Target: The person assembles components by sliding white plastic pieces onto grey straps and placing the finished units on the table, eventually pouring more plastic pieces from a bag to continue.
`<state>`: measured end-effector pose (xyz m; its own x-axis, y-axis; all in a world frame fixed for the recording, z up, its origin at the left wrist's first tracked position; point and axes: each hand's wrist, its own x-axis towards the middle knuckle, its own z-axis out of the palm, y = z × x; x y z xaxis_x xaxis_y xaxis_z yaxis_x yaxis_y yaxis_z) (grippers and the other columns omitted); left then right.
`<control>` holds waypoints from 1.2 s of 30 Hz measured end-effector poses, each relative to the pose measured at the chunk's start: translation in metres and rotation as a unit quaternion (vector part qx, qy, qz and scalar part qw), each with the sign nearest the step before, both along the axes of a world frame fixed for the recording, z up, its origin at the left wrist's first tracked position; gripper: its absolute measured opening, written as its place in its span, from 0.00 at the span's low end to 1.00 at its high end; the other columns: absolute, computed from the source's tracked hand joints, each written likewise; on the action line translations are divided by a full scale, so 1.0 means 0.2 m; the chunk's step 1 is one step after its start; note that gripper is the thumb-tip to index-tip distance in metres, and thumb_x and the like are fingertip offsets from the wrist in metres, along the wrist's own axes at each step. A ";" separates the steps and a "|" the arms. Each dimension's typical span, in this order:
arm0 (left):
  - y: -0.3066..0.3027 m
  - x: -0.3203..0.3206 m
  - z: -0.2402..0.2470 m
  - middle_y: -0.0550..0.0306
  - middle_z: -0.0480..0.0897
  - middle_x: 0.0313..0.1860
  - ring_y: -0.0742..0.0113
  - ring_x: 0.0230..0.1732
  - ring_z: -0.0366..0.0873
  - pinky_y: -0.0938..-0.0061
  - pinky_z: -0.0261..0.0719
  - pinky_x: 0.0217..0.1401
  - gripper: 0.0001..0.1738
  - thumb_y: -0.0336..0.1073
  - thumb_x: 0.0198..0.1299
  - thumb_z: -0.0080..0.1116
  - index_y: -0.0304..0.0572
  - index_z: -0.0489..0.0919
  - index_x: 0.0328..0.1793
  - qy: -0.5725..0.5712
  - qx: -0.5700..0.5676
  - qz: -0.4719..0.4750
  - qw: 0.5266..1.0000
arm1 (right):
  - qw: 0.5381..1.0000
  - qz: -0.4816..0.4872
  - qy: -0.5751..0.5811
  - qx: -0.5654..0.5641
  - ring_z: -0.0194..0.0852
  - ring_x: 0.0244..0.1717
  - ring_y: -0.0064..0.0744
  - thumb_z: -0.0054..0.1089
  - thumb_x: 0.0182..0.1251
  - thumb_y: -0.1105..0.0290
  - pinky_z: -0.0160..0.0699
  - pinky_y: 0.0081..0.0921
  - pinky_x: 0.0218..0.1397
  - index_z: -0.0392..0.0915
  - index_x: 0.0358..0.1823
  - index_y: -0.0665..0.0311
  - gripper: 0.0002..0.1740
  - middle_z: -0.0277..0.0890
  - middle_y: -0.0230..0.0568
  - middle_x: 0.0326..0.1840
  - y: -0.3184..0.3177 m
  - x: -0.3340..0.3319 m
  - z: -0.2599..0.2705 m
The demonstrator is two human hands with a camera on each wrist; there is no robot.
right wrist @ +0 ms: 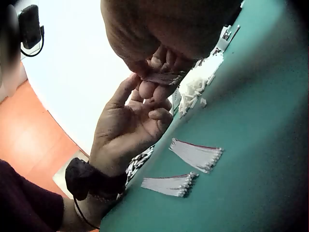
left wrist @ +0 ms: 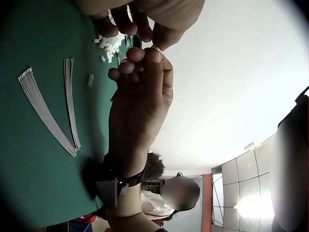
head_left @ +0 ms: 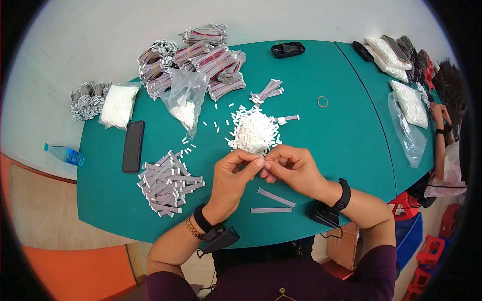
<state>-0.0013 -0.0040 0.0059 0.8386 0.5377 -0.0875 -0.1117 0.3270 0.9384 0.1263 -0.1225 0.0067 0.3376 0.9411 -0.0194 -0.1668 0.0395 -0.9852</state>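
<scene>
Both hands meet fingertip to fingertip just in front of the heap of white connectors (head_left: 255, 129). In the right wrist view a short grey ribbon cable (right wrist: 163, 78) is pinched between them. The left hand (head_left: 232, 183) has thumb and index finger together on its end; the right hand (head_left: 298, 173) pinches it from the other side. Fingers hide most of the piece, and whether a connector is on it I cannot tell. Two grey ribbon cables (head_left: 271, 210) (left wrist: 47, 112) lie on the green table below the hands, apart at one end.
A pile of finished-looking grey cables (head_left: 168, 184) lies left, beside a dark phone (head_left: 133, 147). Bundled cables (head_left: 213, 60), a bag of white pieces (head_left: 119, 106) and an open plastic bag (head_left: 185, 103) stand behind. A rubber band (head_left: 323, 102) lies right; another person's hands (head_left: 440, 115) rest far right.
</scene>
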 end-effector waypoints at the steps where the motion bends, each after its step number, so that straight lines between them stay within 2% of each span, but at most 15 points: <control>1: 0.00 0.00 -0.01 0.61 0.81 0.33 0.78 0.32 0.72 0.83 0.68 0.35 0.04 0.30 0.59 0.61 0.38 0.79 0.38 0.000 0.004 0.007 1.000 | 1.000 -0.007 -0.023 0.004 0.76 0.30 0.17 0.53 0.69 0.73 0.77 0.15 0.34 0.74 0.39 0.68 0.05 0.79 0.36 0.31 0.00 -0.01 -0.01; 4: 0.01 0.00 -0.01 0.61 0.81 0.34 0.78 0.32 0.72 0.83 0.68 0.36 0.03 0.30 0.59 0.60 0.39 0.79 0.38 -0.007 -0.010 0.000 1.000 | 0.999 -0.018 -0.046 0.000 0.76 0.31 0.17 0.52 0.69 0.73 0.76 0.14 0.34 0.75 0.39 0.69 0.05 0.79 0.36 0.32 0.01 -0.02 -0.01; 7: 0.01 -0.01 0.01 0.59 0.82 0.36 0.76 0.39 0.76 0.80 0.74 0.47 0.06 0.30 0.58 0.62 0.36 0.80 0.40 -0.004 0.007 -0.003 1.000 | 0.999 -0.014 -0.029 -0.006 0.76 0.31 0.17 0.53 0.69 0.73 0.75 0.13 0.32 0.75 0.39 0.68 0.06 0.79 0.35 0.31 0.00 -0.02 0.00; 13: 0.02 -0.01 -0.01 0.58 0.82 0.38 0.75 0.40 0.76 0.80 0.73 0.48 0.10 0.31 0.57 0.63 0.34 0.81 0.43 0.001 0.012 -0.026 1.000 | 0.999 -0.023 0.016 -0.021 0.76 0.26 0.16 0.54 0.68 0.71 0.69 0.11 0.24 0.76 0.36 0.67 0.06 0.80 0.35 0.28 0.00 0.00 0.03; 22: 0.02 0.00 -0.02 0.64 0.80 0.34 0.81 0.32 0.69 0.85 0.66 0.35 0.12 0.35 0.57 0.64 0.35 0.82 0.44 0.028 -0.030 -0.018 0.999 | 0.999 -0.034 0.023 -0.013 0.76 0.26 0.16 0.54 0.68 0.72 0.69 0.10 0.25 0.76 0.36 0.67 0.06 0.80 0.35 0.28 0.00 0.00 0.03; 32: 0.02 0.00 -0.01 0.63 0.80 0.33 0.82 0.32 0.69 0.85 0.66 0.35 0.09 0.34 0.60 0.61 0.37 0.81 0.42 0.024 -0.036 -0.026 0.999 | 1.000 -0.025 0.006 -0.012 0.76 0.29 0.16 0.53 0.68 0.72 0.74 0.12 0.28 0.76 0.35 0.67 0.07 0.80 0.34 0.30 0.00 0.00 0.00; 36: 0.03 0.00 -0.01 0.62 0.81 0.33 0.81 0.32 0.71 0.84 0.66 0.35 0.09 0.34 0.61 0.60 0.37 0.80 0.42 0.019 -0.052 -0.037 0.998 | 0.999 -0.033 0.013 -0.015 0.77 0.28 0.19 0.54 0.68 0.73 0.76 0.14 0.31 0.76 0.37 0.69 0.06 0.80 0.37 0.29 0.01 0.00 0.01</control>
<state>-0.0011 0.0019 0.0033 0.8709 0.4606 -0.1714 -0.0492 0.4287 0.9021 0.1261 -0.1214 0.0093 0.3976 0.9159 -0.0558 -0.1895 0.0224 -0.9816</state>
